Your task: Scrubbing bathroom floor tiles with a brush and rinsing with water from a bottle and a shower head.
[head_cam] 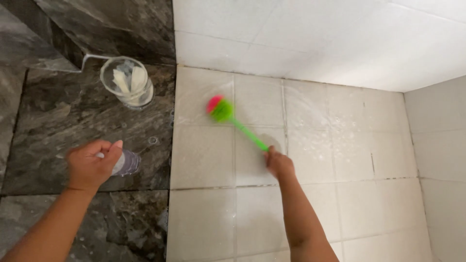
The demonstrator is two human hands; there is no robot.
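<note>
My right hand (279, 162) grips the end of a green long-handled brush (242, 131). Its blurred pink and green head (219, 108) presses on the wet, foamy pale floor tiles (310, 121). My left hand (91, 165) is closed around a clear plastic bottle (127, 162), held on its side just above the dark marble floor (73, 111). Whether the bottle touches the floor I cannot tell.
A clear plastic cup (127, 81) with white pieces inside stands on the dark marble near a dark wall. White tiled walls (315, 39) rise at the back and at the right (441, 155), forming a corner. Soapy spots cover the pale tiles.
</note>
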